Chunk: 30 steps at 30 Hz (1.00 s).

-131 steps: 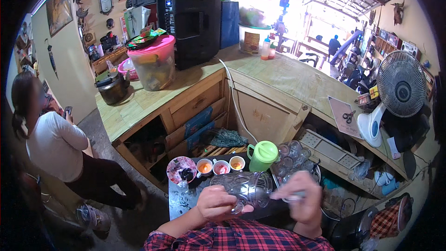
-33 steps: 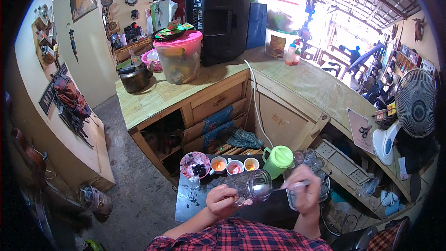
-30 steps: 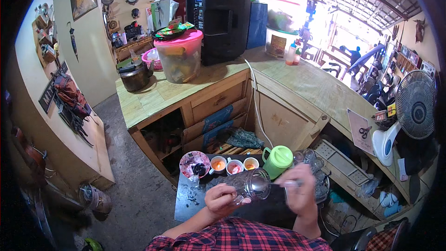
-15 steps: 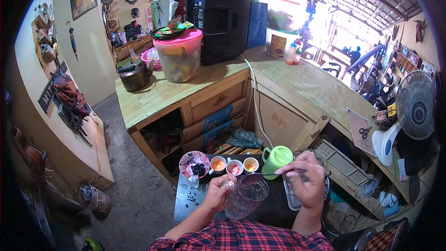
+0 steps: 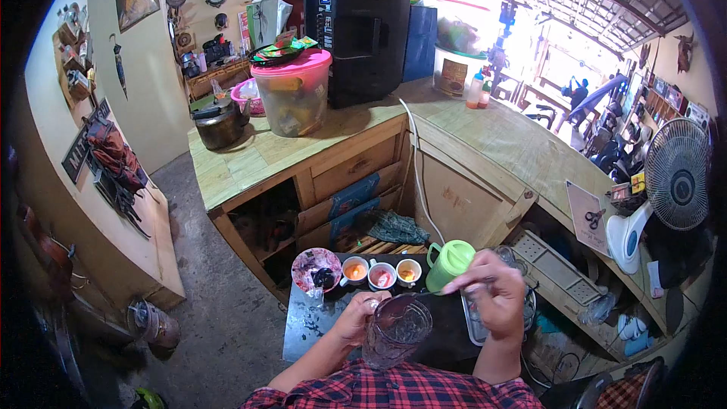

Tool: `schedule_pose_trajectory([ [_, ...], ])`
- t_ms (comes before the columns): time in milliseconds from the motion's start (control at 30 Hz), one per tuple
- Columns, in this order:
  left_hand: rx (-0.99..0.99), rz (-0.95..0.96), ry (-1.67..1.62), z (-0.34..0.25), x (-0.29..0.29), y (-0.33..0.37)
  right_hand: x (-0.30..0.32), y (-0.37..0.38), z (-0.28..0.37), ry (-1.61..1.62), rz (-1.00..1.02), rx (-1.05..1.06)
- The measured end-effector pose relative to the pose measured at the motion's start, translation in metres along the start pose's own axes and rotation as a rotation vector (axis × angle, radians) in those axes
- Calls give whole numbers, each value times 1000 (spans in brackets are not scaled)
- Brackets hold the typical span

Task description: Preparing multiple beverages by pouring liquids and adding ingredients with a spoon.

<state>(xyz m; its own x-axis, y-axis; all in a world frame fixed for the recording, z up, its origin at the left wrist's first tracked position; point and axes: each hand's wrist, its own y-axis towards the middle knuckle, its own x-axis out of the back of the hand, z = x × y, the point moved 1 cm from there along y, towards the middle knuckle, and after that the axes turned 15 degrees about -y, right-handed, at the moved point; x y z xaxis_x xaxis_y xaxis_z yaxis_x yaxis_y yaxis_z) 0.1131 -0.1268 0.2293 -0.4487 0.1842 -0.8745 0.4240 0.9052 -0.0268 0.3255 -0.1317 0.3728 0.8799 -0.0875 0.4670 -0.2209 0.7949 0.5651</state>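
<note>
My left hand (image 5: 359,320) is closed around the side of a clear glass mug (image 5: 403,339), which tilts over the table close to my shirt. In my right hand (image 5: 496,297), pinched between the fingers, is a thin spoon (image 5: 434,293); its far end reaches over the rim into the mug, and its bowl is hard to make out. Beyond the mug stand three small white cups holding orange (image 5: 354,271), pink (image 5: 382,277) and yellow-orange (image 5: 409,273) contents. A green lidded pitcher (image 5: 451,263) is just behind my right hand.
A pink-stained bowl (image 5: 316,269) with a dark item sits left of the cups. A tray (image 5: 475,326) lies partly under my right arm. The wooden counter (image 5: 469,129) wraps around, bearing a speaker (image 5: 356,38), a pink-lidded tub (image 5: 295,98), a kettle (image 5: 219,127) and a fan (image 5: 676,174).
My right hand has turned and lowered slightly, and the spoon's far end now dips into the mug. The mug has shifted slightly left in my left hand.
</note>
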Motion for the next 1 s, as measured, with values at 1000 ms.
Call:
schedule_pose_trajectory([
  [1000, -1573, 540, 1488, -61, -81, -18, -10, -25, 3, 154, 64, -12],
])
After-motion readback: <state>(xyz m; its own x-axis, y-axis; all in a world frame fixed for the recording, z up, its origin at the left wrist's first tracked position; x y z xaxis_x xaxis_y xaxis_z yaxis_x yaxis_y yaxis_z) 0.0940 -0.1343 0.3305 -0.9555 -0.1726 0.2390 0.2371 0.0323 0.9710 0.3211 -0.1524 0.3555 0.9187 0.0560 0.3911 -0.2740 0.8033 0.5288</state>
